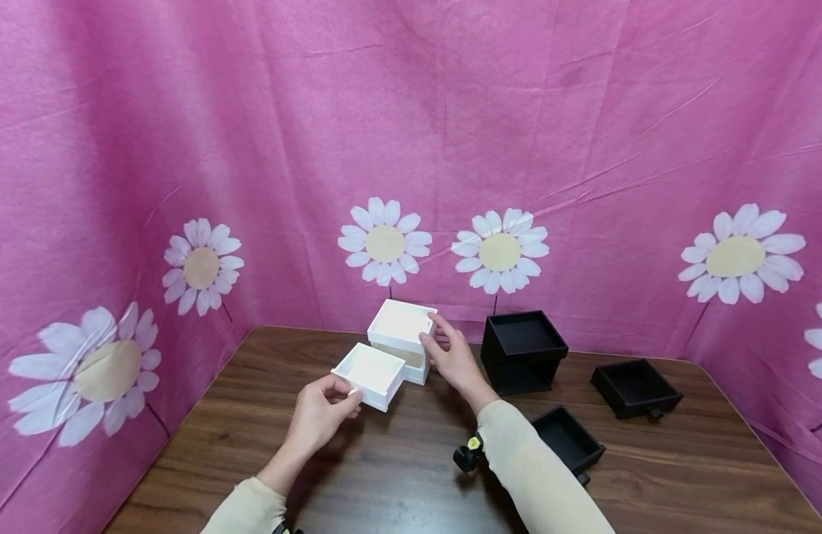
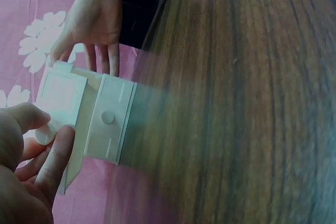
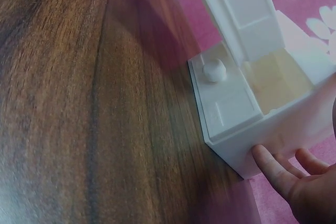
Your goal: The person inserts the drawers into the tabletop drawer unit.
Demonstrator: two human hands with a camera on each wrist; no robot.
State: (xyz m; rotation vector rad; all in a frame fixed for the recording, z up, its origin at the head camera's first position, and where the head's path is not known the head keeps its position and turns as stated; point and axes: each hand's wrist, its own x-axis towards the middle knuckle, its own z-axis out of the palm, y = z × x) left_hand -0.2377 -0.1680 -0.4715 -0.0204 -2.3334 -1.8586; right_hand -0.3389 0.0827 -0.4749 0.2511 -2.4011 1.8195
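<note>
My left hand [image 1: 320, 415] pinches the round knob [image 2: 46, 134] of a white drawer [image 1: 369, 374], thumb against fingers. The drawer is held up and tilted at the front of a small white cabinet [image 1: 403, 326], beside its empty upper slot [image 3: 278, 80]. Below that slot, a second white drawer [image 3: 223, 103] sits in the cabinet, its knob facing out. My right hand [image 1: 454, 360] rests against the cabinet's right side, with extended fingers [image 3: 273, 169] touching the side wall and the thumb near the top front corner.
To the right stands a black cabinet [image 1: 523, 352] with an open front. Two black drawers lie on the wooden table [image 1: 384, 482]: one drawer [image 1: 636, 389] at far right, another drawer [image 1: 567, 441] nearer, partly behind my right sleeve. A pink flowered cloth [image 1: 438, 133] hangs behind.
</note>
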